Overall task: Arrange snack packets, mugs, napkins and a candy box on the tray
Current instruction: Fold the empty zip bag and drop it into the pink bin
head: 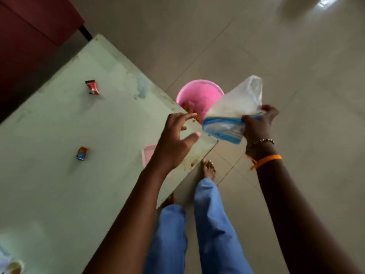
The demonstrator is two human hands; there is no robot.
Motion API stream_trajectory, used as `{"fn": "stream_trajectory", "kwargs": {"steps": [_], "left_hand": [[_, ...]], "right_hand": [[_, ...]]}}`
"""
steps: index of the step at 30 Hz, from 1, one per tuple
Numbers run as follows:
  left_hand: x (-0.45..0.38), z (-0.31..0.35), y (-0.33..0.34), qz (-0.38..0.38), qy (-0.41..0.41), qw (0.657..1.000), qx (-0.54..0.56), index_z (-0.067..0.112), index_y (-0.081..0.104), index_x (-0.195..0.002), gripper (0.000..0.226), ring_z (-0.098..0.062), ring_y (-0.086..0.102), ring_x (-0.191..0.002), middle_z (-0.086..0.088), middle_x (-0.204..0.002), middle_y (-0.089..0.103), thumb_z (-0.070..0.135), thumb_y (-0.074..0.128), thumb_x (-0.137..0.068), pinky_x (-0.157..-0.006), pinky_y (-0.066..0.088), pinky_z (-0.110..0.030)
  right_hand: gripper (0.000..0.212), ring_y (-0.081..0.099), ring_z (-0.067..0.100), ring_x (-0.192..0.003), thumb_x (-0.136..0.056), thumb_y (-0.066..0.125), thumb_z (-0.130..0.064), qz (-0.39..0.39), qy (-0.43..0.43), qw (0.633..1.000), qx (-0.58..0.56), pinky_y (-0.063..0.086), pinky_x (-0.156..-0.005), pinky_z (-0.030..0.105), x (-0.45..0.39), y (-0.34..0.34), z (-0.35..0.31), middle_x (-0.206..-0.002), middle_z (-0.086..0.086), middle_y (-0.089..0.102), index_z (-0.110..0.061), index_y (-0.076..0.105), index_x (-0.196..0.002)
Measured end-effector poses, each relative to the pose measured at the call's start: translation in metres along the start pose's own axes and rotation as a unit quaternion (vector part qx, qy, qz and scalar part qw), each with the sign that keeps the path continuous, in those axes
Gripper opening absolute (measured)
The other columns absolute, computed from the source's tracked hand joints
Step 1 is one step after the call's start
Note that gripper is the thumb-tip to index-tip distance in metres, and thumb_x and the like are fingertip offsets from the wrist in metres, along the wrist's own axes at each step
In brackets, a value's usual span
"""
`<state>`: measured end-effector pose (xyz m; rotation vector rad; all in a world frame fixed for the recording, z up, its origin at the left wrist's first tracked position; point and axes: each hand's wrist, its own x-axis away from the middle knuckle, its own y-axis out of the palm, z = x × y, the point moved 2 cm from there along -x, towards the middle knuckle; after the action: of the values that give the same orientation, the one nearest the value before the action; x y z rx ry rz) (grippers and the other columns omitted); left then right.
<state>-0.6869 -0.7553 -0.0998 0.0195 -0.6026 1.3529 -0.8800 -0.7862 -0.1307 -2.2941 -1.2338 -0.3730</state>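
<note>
Where table ends, open floor.

You stand on a floor of large pale beige tiles, glossy enough to catch a bright patch of light at the top right. A pale green table, stained along its edge, fills the left. Dark red furniture sits behind it.

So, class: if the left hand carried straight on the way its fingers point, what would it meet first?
Probably the plastic bag held in the right hand; the left hand points toward it, though depth is unclear.
</note>
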Motion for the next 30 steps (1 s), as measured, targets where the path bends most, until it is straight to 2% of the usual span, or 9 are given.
{"fn": "stream_trajectory", "kwargs": {"steps": [4,9,12,15,18,20,24,27,30], "left_hand": [[-0.049,-0.015,-0.002,0.149,-0.065,0.986,0.033,0.027,0.065,-0.092,0.025,-0.014,0.06,-0.087,-0.001,-0.109,0.063,0.008,0.052,-0.083,-0.089,0.05,-0.035],[-0.097,-0.039,0.003,0.194,-0.081,0.975,0.068,0.027,0.065,-0.085,0.023,-0.013,0.062,-0.078,0.008,-0.088,0.066,0.009,0.051,-0.086,-0.076,0.05,-0.028],[-0.113,-0.052,0.005,0.2,-0.09,0.973,0.071,0.028,0.065,-0.085,0.024,-0.012,0.061,-0.075,0.013,-0.083,0.064,0.009,0.051,-0.086,-0.074,0.049,-0.026],[-0.118,-0.057,0.004,0.214,-0.095,0.969,0.077,0.028,0.064,-0.085,0.024,-0.015,0.063,-0.081,0.012,-0.083,0.063,0.009,0.051,-0.086,-0.078,0.05,-0.029],[-0.117,-0.055,0.001,0.221,-0.112,0.965,0.084,0.029,0.064,-0.084,0.028,-0.016,0.064,-0.083,0.012,-0.082,0.063,0.006,0.048,-0.086,-0.078,0.051,-0.03],[-0.115,-0.052,-0.002,0.226,-0.12,0.962,0.1,0.027,0.065,-0.086,0.027,-0.017,0.064,-0.084,0.012,-0.083,0.064,0.007,0.047,-0.086,-0.077,0.05,-0.03],[-0.102,-0.042,-0.007,0.244,-0.131,0.953,0.126,0.025,0.066,-0.086,0.025,-0.019,0.065,-0.083,0.011,-0.084,0.065,0.008,0.048,-0.086,-0.076,0.05,-0.03],[-0.087,-0.036,-0.015,0.266,-0.141,0.945,0.126,0.031,0.064,-0.081,0.03,-0.017,0.065,-0.082,0.013,-0.084,0.065,0.006,0.049,-0.086,-0.08,0.051,-0.033],[-0.059,-0.032,-0.028,0.301,-0.151,0.93,0.145,0.032,0.063,-0.08,0.03,-0.014,0.065,-0.081,0.013,-0.087,0.065,0.006,0.05,-0.086,-0.081,0.051,-0.033]], "right_hand": [[0.039,0.046,0.019,-0.071,-0.077,0.051,0.002,-0.016,-0.117,0.984,0.13,0.036,-0.061,0.022,-0.072,0.041,0.017,-0.068,-0.012,0.039,-0.022,0.033,-0.102],[0.039,0.049,0.025,-0.075,-0.073,0.052,-0.001,-0.1,-0.141,0.95,0.262,0.025,-0.057,0.026,-0.134,0.105,0.072,-0.081,0.01,0.05,-0.009,0.043,-0.11],[0.043,0.052,0.035,-0.101,-0.074,0.061,-0.01,-0.119,-0.123,0.924,0.341,0.035,-0.076,0.032,-0.152,0.132,0.102,-0.111,0.02,0.052,-0.011,0.04,-0.111],[0.073,0.041,0.033,-0.117,-0.071,0.073,-0.037,-0.189,-0.042,0.893,0.405,0.035,-0.097,0.038,-0.161,0.151,0.116,-0.129,0.019,0.038,-0.012,0.033,-0.128],[0.056,0.046,0.034,-0.119,-0.085,0.057,-0.041,-0.313,0.025,0.85,0.422,0.038,-0.098,0.036,-0.158,0.159,0.103,-0.135,0.02,0.042,-0.009,0.043,-0.129],[0.039,0.051,0.034,-0.12,-0.093,0.048,-0.027,-0.358,0.017,0.837,0.413,0.041,-0.093,0.031,-0.149,0.16,0.078,-0.132,0.021,0.052,-0.003,0.053,-0.123],[0.03,0.058,0.027,-0.098,-0.094,0.045,-0.012,-0.349,0.045,0.893,0.279,0.047,-0.09,0.036,-0.112,0.153,0.026,-0.129,0.023,0.055,0.0,0.053,-0.12],[0.012,0.051,0.017,-0.066,-0.093,0.044,-0.005,-0.382,0.084,0.908,0.151,0.047,-0.056,0.017,-0.059,0.15,-0.01,-0.096,0.019,0.062,-0.005,0.056,-0.092],[0.013,0.051,0.012,-0.063,-0.092,0.044,-0.004,-0.425,0.052,0.895,0.129,0.038,-0.057,0.018,-0.004,0.152,-0.03,-0.074,0.004,0.056,-0.006,0.054,-0.085]]}}
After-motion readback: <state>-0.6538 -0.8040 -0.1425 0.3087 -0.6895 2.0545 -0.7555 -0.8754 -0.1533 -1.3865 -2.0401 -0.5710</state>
